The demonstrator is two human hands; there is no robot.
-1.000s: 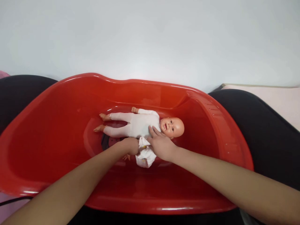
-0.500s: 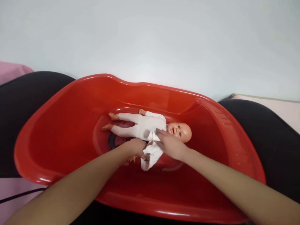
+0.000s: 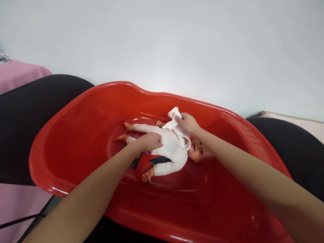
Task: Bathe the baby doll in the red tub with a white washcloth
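A baby doll (image 3: 167, 141) in a white long-sleeved suit lies on its back in the red baby bathtub (image 3: 68, 152), its head to the right. My right hand (image 3: 189, 123) pinches a white cloth (image 3: 174, 118) above the doll's chest and far arm. Part of that cloth hangs down by the doll's neck. My left hand (image 3: 152, 141) rests at the doll's waist with its fingers curled. What those fingers hold, if anything, is hidden. The doll's near arm lies bent along its side, palm spread. My right wrist covers part of the doll's head.
Beneath the doll, something dark shows on the tub floor. Black chair-like surfaces (image 3: 43, 128) flank the tub on both sides. Pink cloth (image 3: 22, 74) lies at the far left, a pale surface (image 3: 301, 125) at the right. A white wall (image 3: 162, 44) rises behind.
My right hand has carried the white cloth up and away, from the doll's near side to its far side. My left hand has left the near arm and moved up to the waist.
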